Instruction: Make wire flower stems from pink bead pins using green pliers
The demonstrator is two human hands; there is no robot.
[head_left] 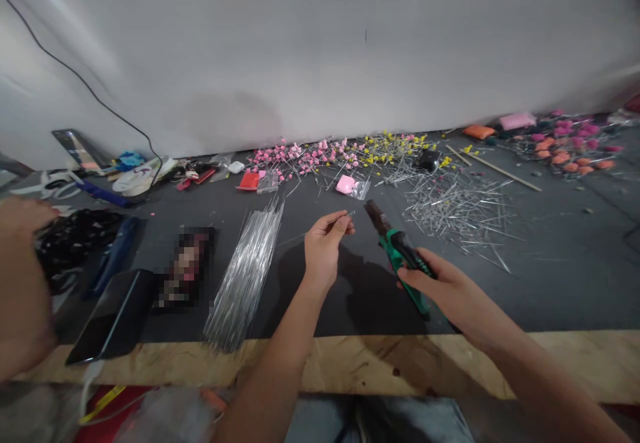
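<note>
My left hand (324,246) is closed in a pinch on a thin wire (351,214), whose small tip shows past the fingertips. To its right, my right hand (443,283) is wrapped round a green and black pliers-like tool (400,250), with the dark head pointing up and left towards the wire, a short gap away. A bundle of straight silver wires (245,273) lies left of my left hand. Beyond my right hand is a loose pile of short wires (460,206). A pink clay packet (346,184) lies behind my hands.
Pink-tipped wires (310,156) and yellow-tipped wires (395,150) lie along the wall. Orange and magenta pieces (570,150) are at the far right. A phone (113,316) and dark cloth (75,240) lie left, beside another person's arm (23,290). Sticks (505,171) lie behind the pile.
</note>
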